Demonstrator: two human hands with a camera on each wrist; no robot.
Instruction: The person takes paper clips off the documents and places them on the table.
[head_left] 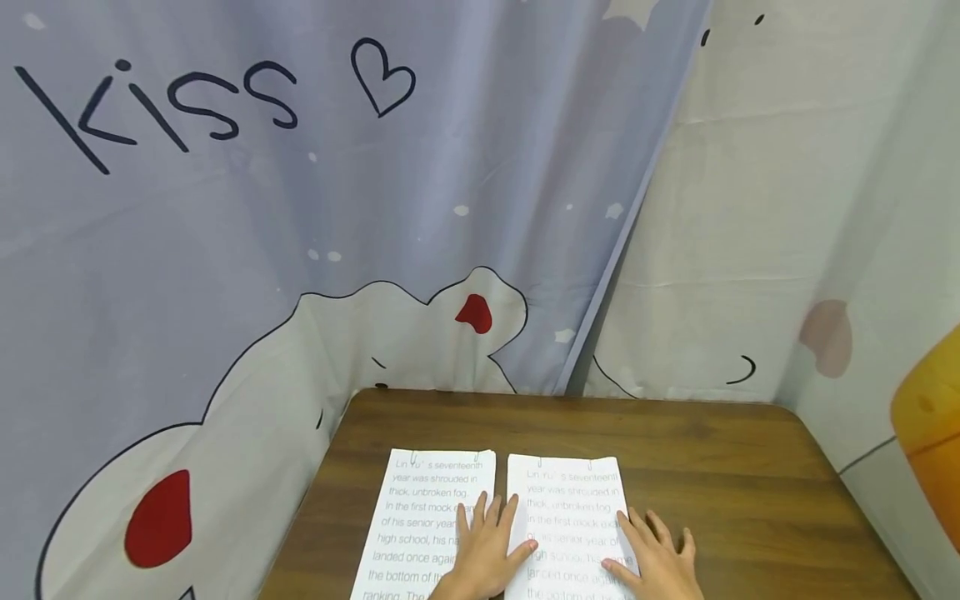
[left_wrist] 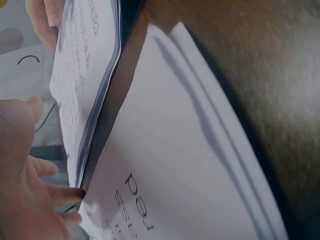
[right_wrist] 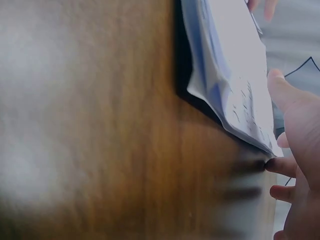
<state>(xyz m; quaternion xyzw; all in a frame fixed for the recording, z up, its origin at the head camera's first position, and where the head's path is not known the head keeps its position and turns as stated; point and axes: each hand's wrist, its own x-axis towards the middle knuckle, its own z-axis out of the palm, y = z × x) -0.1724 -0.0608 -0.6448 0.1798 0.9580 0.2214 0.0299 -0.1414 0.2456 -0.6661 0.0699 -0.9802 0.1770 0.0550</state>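
Two stacks of printed paper lie side by side on the brown table, a narrow gap between them. My left hand (head_left: 483, 554) is spread over the right edge of the left stack (head_left: 408, 533), its thumb reaching across the gap to the right stack (head_left: 558, 517). In the left wrist view, the pages of the left stack (left_wrist: 165, 150) show loose, slightly lifted edges. At the right stack's right edge lies my right hand (head_left: 660, 558), fingers spread and thumb over the page. The right wrist view shows this hand (right_wrist: 300, 135) beside the curled corner of the stack (right_wrist: 235, 75).
Small clips (head_left: 413, 457) sit along the top edges of the papers. The wooden table (head_left: 720, 467) extends to the right and behind the stacks. A printed curtain (head_left: 450, 192) hangs directly behind the table and along its sides.
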